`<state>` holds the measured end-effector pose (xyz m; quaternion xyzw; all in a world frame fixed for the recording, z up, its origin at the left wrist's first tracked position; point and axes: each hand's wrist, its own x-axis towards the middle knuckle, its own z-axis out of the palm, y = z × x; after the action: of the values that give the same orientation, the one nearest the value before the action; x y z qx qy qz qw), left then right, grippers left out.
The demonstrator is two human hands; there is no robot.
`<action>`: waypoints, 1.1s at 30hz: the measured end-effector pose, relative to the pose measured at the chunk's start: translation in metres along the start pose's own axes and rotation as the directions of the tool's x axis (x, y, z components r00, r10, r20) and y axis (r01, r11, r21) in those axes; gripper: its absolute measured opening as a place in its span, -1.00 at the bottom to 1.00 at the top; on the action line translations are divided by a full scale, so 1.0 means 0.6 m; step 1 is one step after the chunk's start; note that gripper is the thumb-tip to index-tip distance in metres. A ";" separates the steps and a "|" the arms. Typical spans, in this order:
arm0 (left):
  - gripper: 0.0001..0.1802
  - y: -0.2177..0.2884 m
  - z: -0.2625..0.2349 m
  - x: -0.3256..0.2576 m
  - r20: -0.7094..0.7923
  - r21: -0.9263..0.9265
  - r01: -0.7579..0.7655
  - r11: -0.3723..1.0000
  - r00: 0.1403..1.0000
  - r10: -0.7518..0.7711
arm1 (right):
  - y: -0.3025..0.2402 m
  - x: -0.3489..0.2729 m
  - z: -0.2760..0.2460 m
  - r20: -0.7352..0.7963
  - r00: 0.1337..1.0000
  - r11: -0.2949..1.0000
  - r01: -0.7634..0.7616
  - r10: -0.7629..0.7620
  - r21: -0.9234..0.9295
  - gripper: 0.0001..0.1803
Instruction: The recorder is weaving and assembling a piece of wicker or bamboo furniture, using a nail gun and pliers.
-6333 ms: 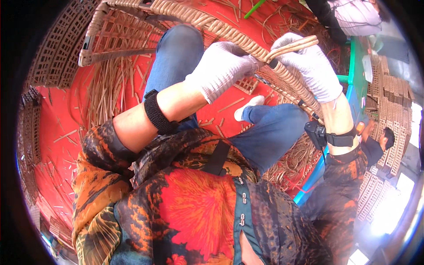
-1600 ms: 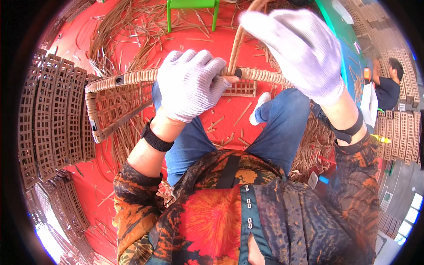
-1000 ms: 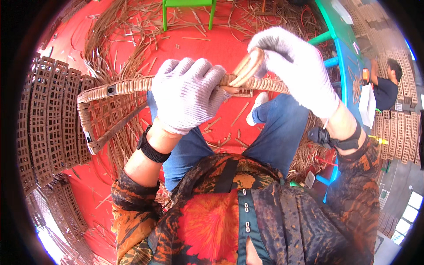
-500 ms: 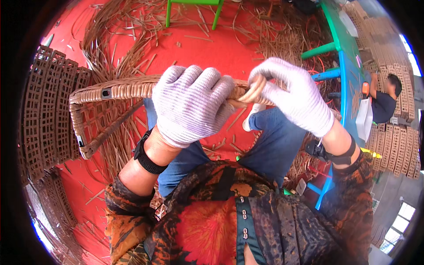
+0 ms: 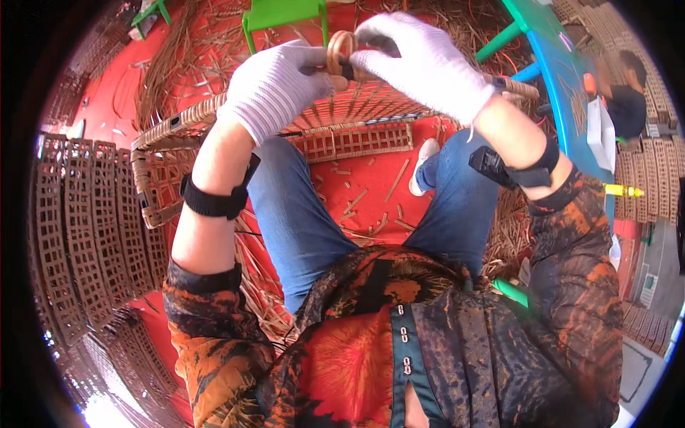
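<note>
A brown wicker frame (image 5: 187, 118) with an open-lattice panel (image 5: 342, 107) is held up in front of me above my knees. My left hand (image 5: 275, 85), in a white knitted glove, is closed on its top rim. A tan rattan strip (image 5: 341, 50) stands up in a loop on that rim between my two hands. My right hand (image 5: 432, 68), gloved the same way, has its thumb and forefinger curled at the loop's right side, closed on the strip. The fingertips are partly hidden by the strip and the rim.
Stacks of woven lattice panels (image 5: 93, 228) stand at the left. A green stool (image 5: 282, 14) is ahead; loose strips (image 5: 193, 53) litter the red floor (image 5: 371, 171). At the right are a blue and green table (image 5: 564, 107), a white box (image 5: 601, 135) and another person (image 5: 628, 100).
Both hands have moved up and away from me with the frame, which has tipped so its lattice shows. The strip's loop now stands upright between the hands.
</note>
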<state>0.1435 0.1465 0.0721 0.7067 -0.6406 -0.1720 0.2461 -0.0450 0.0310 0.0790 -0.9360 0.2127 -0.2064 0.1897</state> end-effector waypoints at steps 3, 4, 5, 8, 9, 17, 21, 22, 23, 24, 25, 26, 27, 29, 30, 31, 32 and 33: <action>-0.57 -0.017 -0.003 0.024 0.041 -0.079 0.042 0.996 0.998 -0.039 | -0.023 -0.054 -0.005 -0.349 0.915 0.979 0.193 -0.203 -0.064 -0.87; -0.57 -0.022 -0.004 0.028 0.041 -0.059 0.018 0.998 0.999 -0.016 | -0.032 -0.076 0.002 -0.295 0.947 0.984 0.158 -0.128 0.078 -0.85; -0.56 -0.027 -0.005 0.031 0.047 -0.085 0.013 0.996 0.999 -0.009 | -0.041 -0.090 0.019 -0.236 0.972 0.977 0.050 0.001 0.209 -0.79; -0.56 -0.040 -0.008 0.042 0.076 -0.028 0.028 0.999 0.997 -0.026 | -0.039 -0.098 0.073 -0.070 0.958 0.864 -0.216 0.277 0.455 -0.67; -0.55 -0.044 -0.008 0.044 0.082 -0.025 0.044 0.999 0.996 -0.042 | -0.033 -0.094 0.089 0.094 0.875 0.710 -0.443 0.474 0.547 -0.61; -0.56 -0.043 0.000 0.028 0.016 -0.094 -0.028 0.995 0.999 0.029 | -0.035 -0.043 0.156 0.219 0.842 0.278 -0.390 0.492 0.878 -0.67; -0.65 -0.024 -0.002 0.027 -0.048 -0.017 -0.058 0.998 0.997 0.057 | -0.043 -0.107 0.161 0.032 0.981 0.895 -0.188 0.192 0.405 -0.63; -0.65 -0.020 -0.002 0.025 -0.034 0.006 -0.017 1.000 0.999 0.017 | -0.047 -0.132 0.162 0.114 0.970 0.866 -0.245 0.216 0.437 -0.63; -0.65 -0.018 -0.003 0.024 -0.042 -0.019 -0.014 1.000 0.999 0.013 | -0.045 -0.146 0.160 0.260 0.934 0.839 -0.340 0.247 0.426 -0.63; -0.65 -0.017 -0.003 0.022 -0.060 -0.054 -0.019 0.998 0.998 0.016 | -0.042 -0.156 0.157 0.202 0.952 0.836 -0.298 0.229 0.461 -0.63; -0.65 -0.016 -0.002 0.018 -0.054 -0.041 0.001 0.999 0.999 -0.003 | -0.041 -0.164 0.154 0.184 0.964 0.831 -0.258 0.191 0.492 -0.65; -0.65 -0.016 0.000 0.013 -0.094 0.011 -0.072 0.997 0.993 0.072 | -0.040 -0.168 0.149 0.116 0.983 0.819 -0.181 0.140 0.544 -0.67; -0.65 -0.016 0.002 0.012 -0.133 0.065 -0.146 0.987 0.979 0.153 | -0.039 -0.170 0.143 0.136 0.981 0.799 -0.193 0.140 0.570 -0.67; -0.65 -0.019 0.005 0.010 -0.159 0.150 -0.172 0.974 0.968 0.195 | -0.038 -0.169 0.130 0.200 0.961 0.746 -0.273 0.189 0.608 -0.66; -0.64 -0.020 0.006 0.009 -0.179 0.234 -0.192 0.953 0.955 0.236 | -0.038 -0.169 0.124 0.226 0.950 0.686 -0.313 0.217 0.657 -0.66; -0.64 -0.021 0.008 0.007 -0.183 0.234 -0.186 0.954 0.956 0.231 | -0.036 -0.170 0.117 0.230 0.950 0.687 -0.312 0.212 0.656 -0.66; -0.66 -0.021 0.009 0.005 -0.225 0.198 -0.186 0.962 0.947 0.229 | -0.035 -0.171 0.111 0.269 0.930 0.659 -0.366 0.249 0.656 -0.67; -0.67 -0.021 0.009 0.003 -0.258 0.153 -0.189 0.970 0.940 0.224 | -0.033 -0.173 0.108 0.301 0.906 0.629 -0.424 0.299 0.651 -0.68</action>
<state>0.1512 0.1445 0.0605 0.6666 -0.6807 -0.0054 0.3037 -0.0939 0.1145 0.0015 -0.7434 0.2852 -0.1513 0.5858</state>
